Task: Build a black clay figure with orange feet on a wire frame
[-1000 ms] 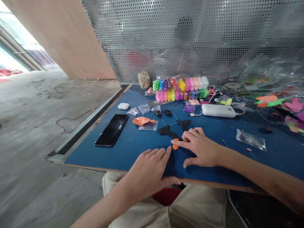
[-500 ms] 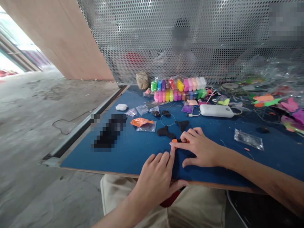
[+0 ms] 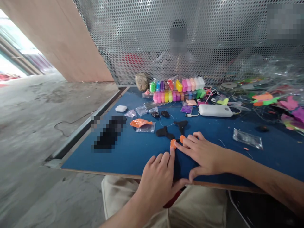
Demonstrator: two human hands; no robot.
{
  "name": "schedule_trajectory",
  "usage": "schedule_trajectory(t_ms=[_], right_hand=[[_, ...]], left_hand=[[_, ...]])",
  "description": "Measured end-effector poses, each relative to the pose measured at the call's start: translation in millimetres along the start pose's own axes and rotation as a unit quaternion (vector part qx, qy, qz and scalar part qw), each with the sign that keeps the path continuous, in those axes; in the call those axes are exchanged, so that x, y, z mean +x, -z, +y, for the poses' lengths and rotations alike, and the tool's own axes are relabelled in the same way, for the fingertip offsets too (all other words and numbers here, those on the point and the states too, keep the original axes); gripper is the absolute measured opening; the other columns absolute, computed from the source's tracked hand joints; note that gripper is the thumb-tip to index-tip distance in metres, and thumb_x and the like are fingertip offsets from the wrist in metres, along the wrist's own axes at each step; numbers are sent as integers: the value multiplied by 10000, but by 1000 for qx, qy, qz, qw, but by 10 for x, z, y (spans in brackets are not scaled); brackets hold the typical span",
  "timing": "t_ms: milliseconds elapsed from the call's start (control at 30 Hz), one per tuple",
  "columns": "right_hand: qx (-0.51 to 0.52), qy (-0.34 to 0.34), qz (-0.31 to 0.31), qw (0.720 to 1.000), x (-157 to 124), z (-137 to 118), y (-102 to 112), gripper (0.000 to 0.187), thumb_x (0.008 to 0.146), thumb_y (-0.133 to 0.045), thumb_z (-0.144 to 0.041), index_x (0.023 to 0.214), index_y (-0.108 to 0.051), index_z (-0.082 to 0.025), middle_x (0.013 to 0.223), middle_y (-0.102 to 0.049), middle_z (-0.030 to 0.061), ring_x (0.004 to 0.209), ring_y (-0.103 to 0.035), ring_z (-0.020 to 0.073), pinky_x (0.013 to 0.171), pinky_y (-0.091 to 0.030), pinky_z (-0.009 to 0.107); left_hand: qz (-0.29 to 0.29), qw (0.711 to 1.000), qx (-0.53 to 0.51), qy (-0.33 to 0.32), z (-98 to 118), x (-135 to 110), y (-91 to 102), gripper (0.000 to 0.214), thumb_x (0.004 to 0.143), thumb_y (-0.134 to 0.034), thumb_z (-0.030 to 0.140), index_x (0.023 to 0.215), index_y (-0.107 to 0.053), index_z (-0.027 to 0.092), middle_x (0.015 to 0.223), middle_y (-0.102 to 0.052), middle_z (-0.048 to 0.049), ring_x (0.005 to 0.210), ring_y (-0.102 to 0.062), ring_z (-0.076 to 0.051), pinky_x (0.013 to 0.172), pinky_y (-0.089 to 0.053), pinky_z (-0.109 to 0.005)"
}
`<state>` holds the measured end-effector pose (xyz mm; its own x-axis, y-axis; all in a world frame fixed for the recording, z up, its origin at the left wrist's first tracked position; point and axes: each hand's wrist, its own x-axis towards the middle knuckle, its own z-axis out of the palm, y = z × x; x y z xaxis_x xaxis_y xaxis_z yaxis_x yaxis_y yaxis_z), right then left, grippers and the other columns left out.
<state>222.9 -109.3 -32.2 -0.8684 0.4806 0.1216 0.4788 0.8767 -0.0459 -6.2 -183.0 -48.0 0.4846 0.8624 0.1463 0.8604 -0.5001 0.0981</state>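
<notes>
A small orange piece of modelling clay point(image 3: 173, 144) lies on the blue table. My left hand point(image 3: 158, 173) touches its near edge with the index fingertip, thumb stretched out to the right and the other fingers curled. The index finger of my right hand point(image 3: 203, 154) presses on the same piece from the right, its thumb spread toward me. Another orange clay piece point(image 3: 182, 138) sits just behind my right fingers. Two black clay shapes, a left one point(image 3: 163, 132) and a right one point(image 3: 181, 125), lie flat behind the orange pieces.
An orange clay lump point(image 3: 140, 123) rests partly on a clear bag. Coloured clay packs point(image 3: 177, 85) line the back near a perforated metal panel point(image 3: 147, 38). A white power bank point(image 3: 215, 110) with a cable, a white case point(image 3: 121, 108) and a clear packet point(image 3: 247, 138) lie around.
My right hand has shifted slightly toward me, its thumb lower. More of both orange pieces now shows. My left hand stays nearly in place.
</notes>
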Motion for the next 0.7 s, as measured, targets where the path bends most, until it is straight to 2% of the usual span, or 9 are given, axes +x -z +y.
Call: schedule_trajectory(t_ms=[100,167,267,333,400,467,567,700], right_hand=[[4,-33,17,999,-54,-166,22,1041,844,-366,-856,1549,-375,-89,1293,-591,243,1071,-497,352,940,-332,513],[15,-94,41,995,-86,-361,36,972,884,-364,-809,1531,-410,-84,1233,-614,232,1061,-492,359,920,-349,516],[27,-237,92,967,-51,-703,6,921,913,-302,-782,1475,-488,-76,1064,-635,211,905,-497,327,813,-382,500],[23,-288,135,948,43,-890,-52,985,891,-235,-816,1429,-531,-47,1041,-629,229,906,-500,349,803,-393,530],[20,-344,151,927,168,-1009,-124,980,873,-212,-833,1385,-579,-83,1029,-627,234,890,-506,358,768,-406,536],[35,-364,145,919,281,-1067,-189,983,854,-204,-853,1309,-633,-95,974,-618,219,847,-505,346,738,-415,532],[52,-378,143,913,378,-1095,-254,993,850,-231,-858,1326,-613,-75,951,-607,202,840,-510,335,742,-425,526],[35,-382,152,911,399,-1112,-281,938,872,-257,-834,1351,-596,-102,949,-604,190,833,-514,323,741,-425,507]], left_hand=[[34,999,-1,38,-69,10,26,969,839,-470,811,1544,-385,152,1163,-598,-152,1013,-584,-307,909,-482,-466],[33,998,-2,46,-128,29,55,994,815,-505,804,1546,-379,142,1191,-572,-164,1054,-553,-328,935,-467,-486],[-15,999,-16,27,-163,76,90,963,810,-543,736,1538,-389,126,1185,-561,-164,1029,-530,-323,918,-464,-482],[-38,999,-19,25,-141,103,92,927,799,-575,658,1530,-401,116,1169,-556,-163,996,-516,-316,888,-465,-476],[-44,998,-17,28,-103,112,70,907,776,-603,559,1530,-393,100,1152,-549,-164,978,-500,-312,862,-463,-469],[-27,999,-16,31,-74,105,33,886,766,-598,453,1541,-364,94,1160,-536,-165,986,-491,-308,862,-455,-462],[2,999,-25,33,-68,94,-8,857,777,-550,355,1565,-309,119,1188,-523,-161,1006,-485,-301,873,-444,-455],[-22,999,-36,22,-82,119,27,857,753,-540,341,1546,-332,95,1169,-529,-160,975,-468,-295,853,-440,-449]])
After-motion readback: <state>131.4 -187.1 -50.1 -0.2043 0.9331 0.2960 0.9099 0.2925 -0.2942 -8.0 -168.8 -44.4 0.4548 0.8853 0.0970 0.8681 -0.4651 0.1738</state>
